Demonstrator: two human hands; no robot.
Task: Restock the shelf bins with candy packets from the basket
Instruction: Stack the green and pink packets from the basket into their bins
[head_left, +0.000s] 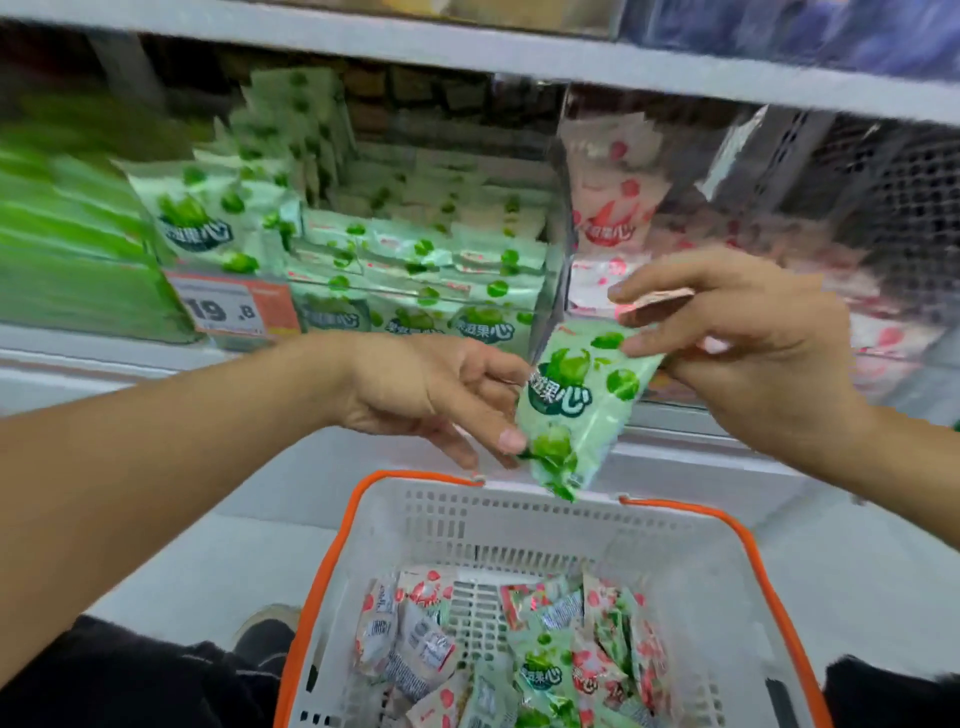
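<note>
A green candy packet (576, 400) hangs between both hands above the basket's far rim. My right hand (748, 348) pinches its top corner and also holds a pink packet (652, 306) between thumb and forefinger. My left hand (436, 395) grips the green packet's left edge with thumb and fingers. The white basket (519, 525) with orange rim holds several green and pink packets (550, 660). On the shelf, a clear bin of green packets (415, 270) stands left of a bin of pink packets (623, 218).
A price tag reading 19.8 (228, 309) sits on the bin front. Green boxes (67, 249) fill the shelf's left side. An upper shelf board (467, 47) overhangs the bins. My knees and a shoe (265, 634) show beside the basket on the pale floor.
</note>
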